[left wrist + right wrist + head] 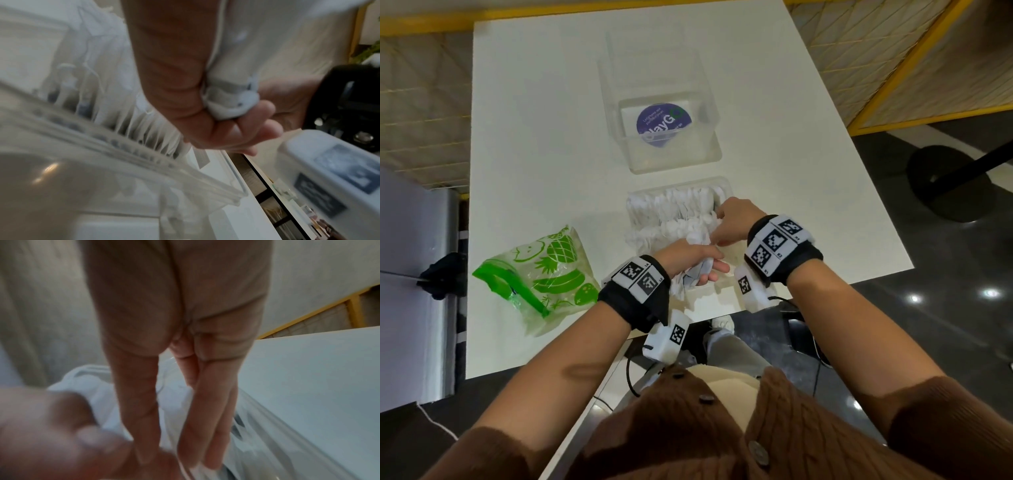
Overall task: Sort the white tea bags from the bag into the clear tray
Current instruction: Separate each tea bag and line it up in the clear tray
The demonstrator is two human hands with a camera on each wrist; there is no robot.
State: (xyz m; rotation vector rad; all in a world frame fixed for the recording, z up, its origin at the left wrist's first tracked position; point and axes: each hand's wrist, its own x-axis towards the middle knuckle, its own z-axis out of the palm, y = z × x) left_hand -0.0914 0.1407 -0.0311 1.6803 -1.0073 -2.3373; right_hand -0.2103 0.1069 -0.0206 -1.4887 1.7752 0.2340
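The clear tray sits near the table's front edge, packed with rows of white tea bags. My left hand hovers at the tray's near side and grips a crumpled bunch of white tea bags in its curled fingers. My right hand reaches in from the right. Its fingers are straight and point down onto the tea bags by the tray's clear wall. The green fruit-printed plastic bag lies flat to the left of the tray.
A clear box with a purple round label stands just behind the tray. The white table ends close under my wrists. A yellow-framed partition stands to the right, and a black stand base is on the floor.
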